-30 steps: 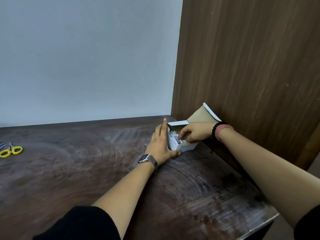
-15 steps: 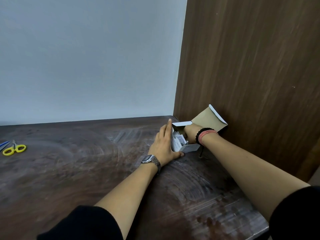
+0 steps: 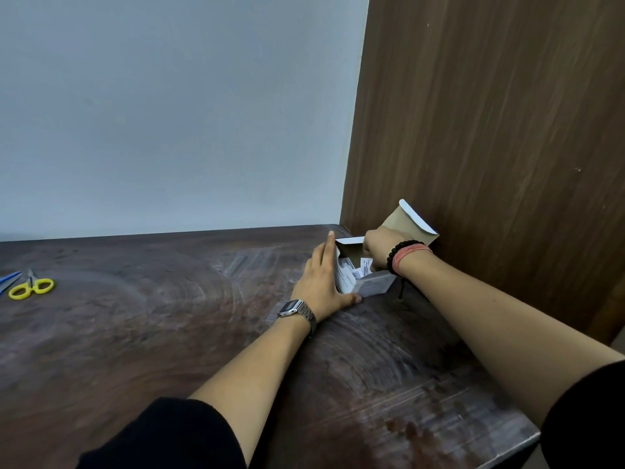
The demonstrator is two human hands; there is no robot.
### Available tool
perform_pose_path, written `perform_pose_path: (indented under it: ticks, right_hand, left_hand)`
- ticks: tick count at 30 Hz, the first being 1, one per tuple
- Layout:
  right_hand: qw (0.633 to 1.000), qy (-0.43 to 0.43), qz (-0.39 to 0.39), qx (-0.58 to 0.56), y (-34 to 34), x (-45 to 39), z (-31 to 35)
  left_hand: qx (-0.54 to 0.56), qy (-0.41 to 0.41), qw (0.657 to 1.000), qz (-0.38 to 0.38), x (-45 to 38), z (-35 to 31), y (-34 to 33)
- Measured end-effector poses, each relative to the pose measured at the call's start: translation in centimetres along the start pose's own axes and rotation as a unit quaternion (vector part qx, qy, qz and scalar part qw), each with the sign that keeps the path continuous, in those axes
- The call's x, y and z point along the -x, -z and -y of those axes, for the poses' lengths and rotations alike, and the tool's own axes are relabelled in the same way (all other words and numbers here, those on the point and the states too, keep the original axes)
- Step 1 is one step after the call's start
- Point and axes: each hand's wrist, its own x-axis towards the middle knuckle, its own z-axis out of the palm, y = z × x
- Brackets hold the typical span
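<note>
Apparently right hand [image 3: 384, 247] fingers dip inside the box [image 3: 373, 288], left hand [image 3: 321, 282] alongside.

Matt cardboard box [image 3: 370, 287], worn scuffed wooden table [image 3: 169, 333], wood-grain panel [image 3: 490, 130], metal watch [image 3: 292, 308]

Box [image 3: 372, 287] jammed in corner: panel [image 3: 490, 130] blocks right, wall [image 3: 169, 113] close behind. Counter [image 3: 152, 333] open left and front; scissors [image 3: 30, 287] far left, well clear.

Right of centre, the left hand [image 3: 321, 282] presses flat against a small open white cardboard box [image 3: 375, 287]. The right hand [image 3: 380, 247] reaches inside.
</note>
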Motion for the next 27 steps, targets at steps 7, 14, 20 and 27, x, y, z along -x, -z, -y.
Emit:
perform_pose_path:
  ticks: [7,14,20,27]
  right_hand:
    - [0.998,0.010,0.002,-0.059,1.6,0.2,0.0]
    - [0.995,0.006,-0.081,-0.059,2.8,0.8,-0.6]
    - [0.977,-0.002,-0.101,-0.188,3.7,1.2,-0.4]
    - [0.950,0.013,-0.119,-0.290,3.6,0.6,0.3]
  left_hand:
    - [0.012,0.029,0.999,0.033,-0.1,0.3,-0.1]
    - [0.017,0.040,0.997,0.056,-0.1,0.2,-0.1]
    - [0.024,0.015,0.999,0.020,0.0,0.0,0.0]
    - [0.139,0.015,0.990,-0.030,0.3,0.2,0.7]
